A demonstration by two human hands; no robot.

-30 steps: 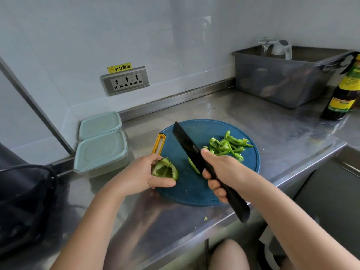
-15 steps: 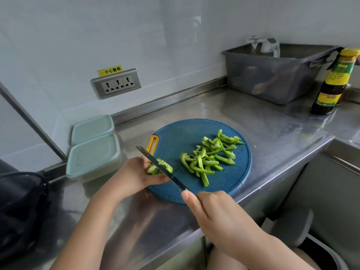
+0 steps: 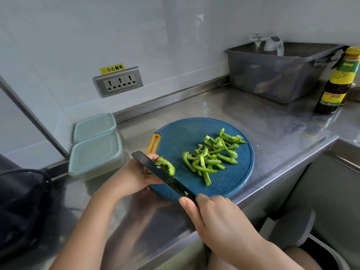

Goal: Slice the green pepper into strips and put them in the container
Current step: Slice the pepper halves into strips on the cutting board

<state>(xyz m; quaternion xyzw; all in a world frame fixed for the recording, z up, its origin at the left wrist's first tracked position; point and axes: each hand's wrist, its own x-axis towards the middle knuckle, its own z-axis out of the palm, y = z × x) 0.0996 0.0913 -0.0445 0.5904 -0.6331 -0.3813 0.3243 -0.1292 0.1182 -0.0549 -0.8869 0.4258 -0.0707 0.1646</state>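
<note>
The pepper piece [image 3: 166, 165] sits at the left edge of the board [image 3: 185, 133], gripped by the curled fingers of the left hand [image 3: 136, 176], with the blade of the knife [image 3: 161, 175] laid across it. The right hand [image 3: 216, 217] is wrapped round the knife handle at the board's near edge. Cut strips [image 3: 212, 154] lie heaped on the board's centre and right, and two lidded containers [image 3: 96, 152] stand on the table [image 3: 272, 121] left of the board.

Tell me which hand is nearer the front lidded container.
Left. The left hand holds the pepper piece just right of the container; the right hand grips the knife farther right.
</note>
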